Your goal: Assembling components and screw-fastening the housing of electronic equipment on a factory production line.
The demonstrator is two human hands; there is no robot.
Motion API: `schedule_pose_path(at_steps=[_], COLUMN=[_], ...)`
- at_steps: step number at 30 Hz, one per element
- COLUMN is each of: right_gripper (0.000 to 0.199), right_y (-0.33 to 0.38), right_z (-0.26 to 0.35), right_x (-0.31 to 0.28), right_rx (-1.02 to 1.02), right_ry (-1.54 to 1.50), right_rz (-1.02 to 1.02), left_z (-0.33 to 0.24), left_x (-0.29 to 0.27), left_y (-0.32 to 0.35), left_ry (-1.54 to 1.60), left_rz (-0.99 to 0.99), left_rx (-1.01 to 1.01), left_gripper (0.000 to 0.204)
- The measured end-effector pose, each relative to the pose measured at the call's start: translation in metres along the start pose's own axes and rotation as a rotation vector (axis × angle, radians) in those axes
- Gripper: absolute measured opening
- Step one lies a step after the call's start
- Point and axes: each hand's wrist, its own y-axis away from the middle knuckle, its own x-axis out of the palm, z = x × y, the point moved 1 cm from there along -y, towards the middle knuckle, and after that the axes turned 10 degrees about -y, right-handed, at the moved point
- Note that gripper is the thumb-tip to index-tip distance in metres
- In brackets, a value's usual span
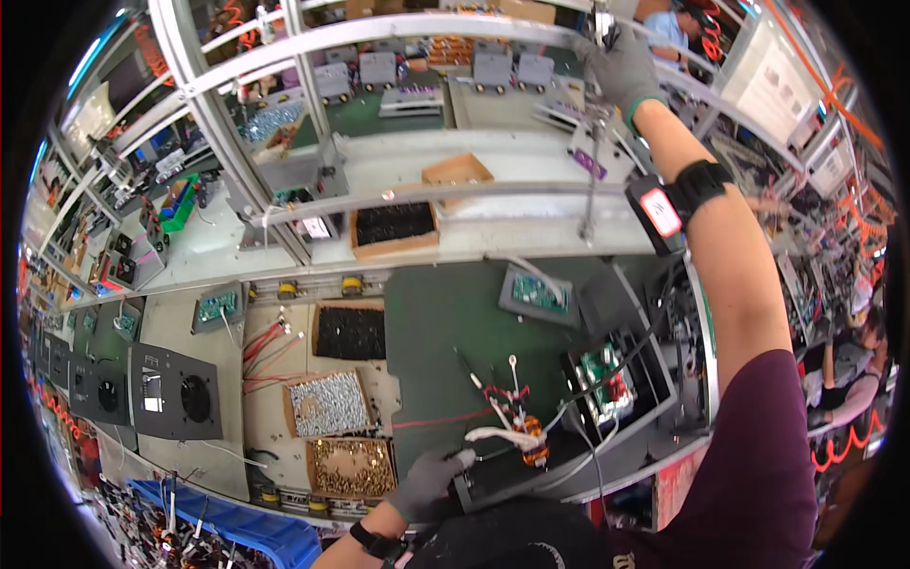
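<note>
My left hand, in a grey glove, is at the near left corner of an open dark metal casing. Its fingers are closed at the casing's edge, close to a white cable. Inside the casing sit a green circuit board and a copper-wound ring coil, with loose wires around them. High at the upper right, my gloved right hand reaches up to the metal frame. Its fingers are closed around a shiny metal thing, whose kind I cannot make out.
Left of the casing are boxes of black parts, silver screws and brass-coloured screws. A grey panel with a circuit board lies behind. Metal rails cross above the bench. Dark fan panels stand left; co-workers are farther off.
</note>
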Motion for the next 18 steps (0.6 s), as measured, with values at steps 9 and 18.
schedule_pose_path(at_steps=[9, 18], right_gripper=[0.061, 0.029], right_y=[0.218, 0.303], right_z=[-0.126, -0.153], right_x=[-0.024, -0.098], right_rx=[0.451, 0.554], right_ry=[0.369, 0.340], right_rz=[0.941, 0.745], left_z=[0.009, -0.014], left_x=[-0.008, 0.012], left_y=[-0.016, 0.010], left_ry=[-0.079, -0.313], left_rz=[0.124, 0.167], left_rx=[-0.143, -0.139], left_gripper=[0.039, 0.038])
